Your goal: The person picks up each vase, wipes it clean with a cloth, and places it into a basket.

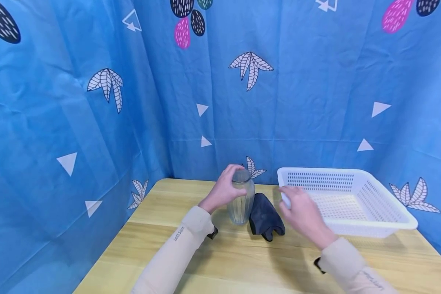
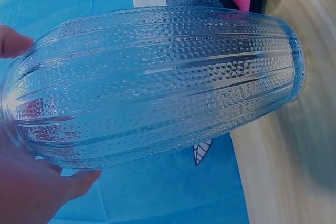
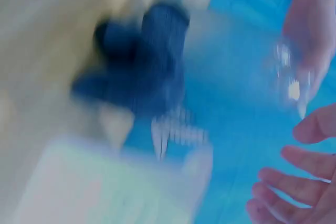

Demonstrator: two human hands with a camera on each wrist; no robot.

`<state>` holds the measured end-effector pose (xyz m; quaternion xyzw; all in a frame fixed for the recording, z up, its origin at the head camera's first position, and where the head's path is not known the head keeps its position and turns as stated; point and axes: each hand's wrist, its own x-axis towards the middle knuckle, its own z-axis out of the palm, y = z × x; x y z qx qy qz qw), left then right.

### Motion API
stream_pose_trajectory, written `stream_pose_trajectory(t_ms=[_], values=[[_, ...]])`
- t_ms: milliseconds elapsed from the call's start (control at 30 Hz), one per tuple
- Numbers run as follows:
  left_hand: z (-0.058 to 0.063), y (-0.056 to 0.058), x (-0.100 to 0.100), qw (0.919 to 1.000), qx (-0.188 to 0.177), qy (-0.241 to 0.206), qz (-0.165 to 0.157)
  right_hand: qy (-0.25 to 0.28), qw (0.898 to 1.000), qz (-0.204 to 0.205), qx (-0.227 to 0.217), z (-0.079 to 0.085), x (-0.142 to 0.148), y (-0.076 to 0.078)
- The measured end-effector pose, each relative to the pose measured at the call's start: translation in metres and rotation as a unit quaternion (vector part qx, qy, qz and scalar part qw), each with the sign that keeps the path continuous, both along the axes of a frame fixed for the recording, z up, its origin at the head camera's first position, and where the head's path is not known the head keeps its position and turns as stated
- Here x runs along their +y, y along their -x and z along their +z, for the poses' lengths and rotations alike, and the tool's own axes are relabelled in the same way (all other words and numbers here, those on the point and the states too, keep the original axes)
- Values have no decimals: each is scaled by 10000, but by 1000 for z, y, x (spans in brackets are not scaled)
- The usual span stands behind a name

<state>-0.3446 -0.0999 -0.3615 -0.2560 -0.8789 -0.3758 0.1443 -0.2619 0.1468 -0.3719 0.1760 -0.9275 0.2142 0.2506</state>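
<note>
A clear, ribbed glass vase (image 1: 241, 209) stands upright on the wooden table. My left hand (image 1: 226, 190) grips it around the neck and shoulder, thumb on the near side. Dimpled bands between the ribs show on the vase (image 2: 157, 87) in the left wrist view. Right beside its base lies a crumpled dark cloth (image 1: 264, 216); a pink patch and black edging appear on it in the left wrist view. My right hand (image 1: 303, 212) is in the air between the cloth and the white basket, its fingers (image 3: 294, 187) spread and holding nothing.
A white perforated plastic basket (image 1: 367, 222) sits at the right of the table (image 1: 161, 228). Blue patterned curtains (image 1: 297, 114) hang behind the table and along both sides. The right wrist view is blurred.
</note>
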Motion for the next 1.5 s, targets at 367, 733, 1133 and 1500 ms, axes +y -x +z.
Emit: stream_pose_trajectory(t_ms=[367,733,1133,1500], values=[[0,0,-1,10000,8,-51,-27,-285,9982,-476,-235,20,132,26],[-1,-2,-1,9999,-97,-132,18,-1009,9828,-1083,-1108,4,223,43],[-3,0,-1,9999,-71,-100,-22,-1294,9592,-1646,-1900,-30,287,43],[-2,-2,-1,9997,-144,-207,-23,-948,9608,-1236,-2292,-39,297,47]])
